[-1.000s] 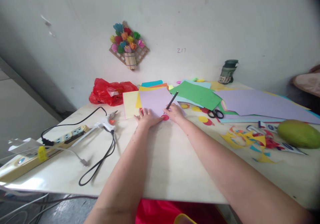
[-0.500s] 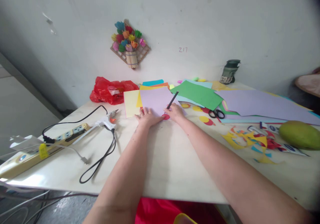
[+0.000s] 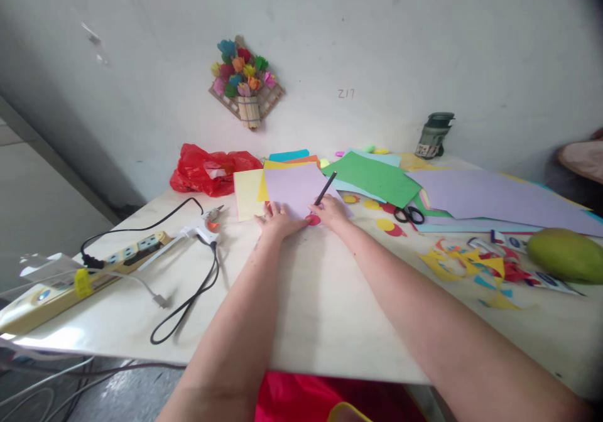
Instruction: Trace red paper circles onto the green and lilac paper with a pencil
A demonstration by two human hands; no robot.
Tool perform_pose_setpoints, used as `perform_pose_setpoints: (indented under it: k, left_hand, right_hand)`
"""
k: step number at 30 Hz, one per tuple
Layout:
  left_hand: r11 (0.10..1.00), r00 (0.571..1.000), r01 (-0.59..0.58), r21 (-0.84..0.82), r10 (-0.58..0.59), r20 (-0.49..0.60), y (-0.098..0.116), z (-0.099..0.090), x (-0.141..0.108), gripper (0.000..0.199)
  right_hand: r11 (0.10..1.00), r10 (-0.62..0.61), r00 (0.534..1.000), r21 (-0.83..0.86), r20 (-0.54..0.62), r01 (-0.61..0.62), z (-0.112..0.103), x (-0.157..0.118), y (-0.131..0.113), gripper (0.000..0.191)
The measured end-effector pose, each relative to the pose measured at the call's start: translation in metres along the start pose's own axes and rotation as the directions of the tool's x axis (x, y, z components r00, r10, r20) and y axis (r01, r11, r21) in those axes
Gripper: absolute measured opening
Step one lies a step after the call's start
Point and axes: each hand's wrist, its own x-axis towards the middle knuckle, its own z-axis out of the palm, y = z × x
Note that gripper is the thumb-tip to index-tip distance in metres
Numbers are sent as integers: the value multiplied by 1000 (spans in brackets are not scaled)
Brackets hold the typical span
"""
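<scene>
My right hand [image 3: 331, 213] is closed around a black pencil-like writing tool [image 3: 326, 187], its tip low by the left edge of a red paper circle [image 3: 313, 220]. The circle lies on the near edge of a lilac sheet [image 3: 294, 186]. Fingers spread, my left hand [image 3: 277, 222] lies flat on that sheet, its thumb reaching to the circle. Under the lilac sheet show a yellow sheet [image 3: 262, 189] and a cream sheet [image 3: 245, 191]. A bit of red paper shows by the left fingers, mostly hidden.
Black-handled scissors [image 3: 409, 215], paper circles [image 3: 387, 225], paper scraps [image 3: 464, 262] and a mango [image 3: 563, 255] lie to the right. Leftward are a glue gun [image 3: 205, 228], a power strip [image 3: 134, 252] and a red plastic bag [image 3: 207, 171]. A green bottle [image 3: 434, 136] stands at the back.
Both hands, the writing tool and the red circle hold nearly the same places. Only a very slight shift of the whole view shows.
</scene>
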Motion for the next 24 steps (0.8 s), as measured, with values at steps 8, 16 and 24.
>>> perform_pose_setpoints:
  k: [8, 16, 24]
  left_hand:
    - [1000, 1000, -4, 1, 4, 1, -1, 0, 0, 99]
    - [1000, 1000, 7, 10, -7, 5, 1, -2, -2, 96]
    - [1000, 1000, 1, 3, -1, 7, 1, -2, -2, 98]
  right_hand:
    - [1000, 7, 1000, -7, 7, -7, 0, 0, -1, 23]
    - [1000, 5, 1000, -23, 1, -5, 2, 1, 1, 24]
    - [1000, 8, 1000, -23, -3, -8, 2, 1, 2, 23]
